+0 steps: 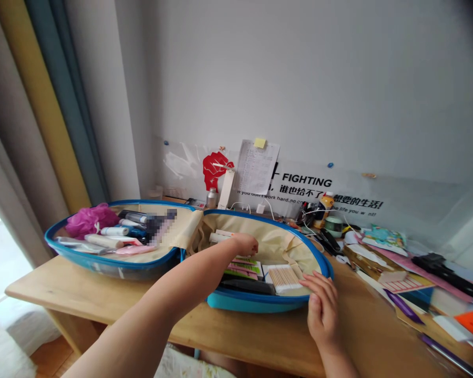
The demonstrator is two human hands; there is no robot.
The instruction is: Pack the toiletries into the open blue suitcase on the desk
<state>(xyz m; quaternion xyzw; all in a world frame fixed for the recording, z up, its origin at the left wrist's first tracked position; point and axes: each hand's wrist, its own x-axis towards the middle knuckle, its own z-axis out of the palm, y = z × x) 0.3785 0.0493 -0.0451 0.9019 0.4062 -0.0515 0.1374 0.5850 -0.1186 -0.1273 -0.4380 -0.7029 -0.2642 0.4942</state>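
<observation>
On table (102,299), blue case (260,305) is laid open; left hand (245,244) is curled inside right half beside white tube (219,236), grasp cannot be told; right hand (323,307) is rested open-fingered on near rim, by cotton swabs (284,277).

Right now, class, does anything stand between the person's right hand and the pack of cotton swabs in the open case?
Nothing visible does. The right hand rests at the case's blue rim, fingertips next to the cotton swabs. The left hand is farther back in the case, off that path.
</observation>
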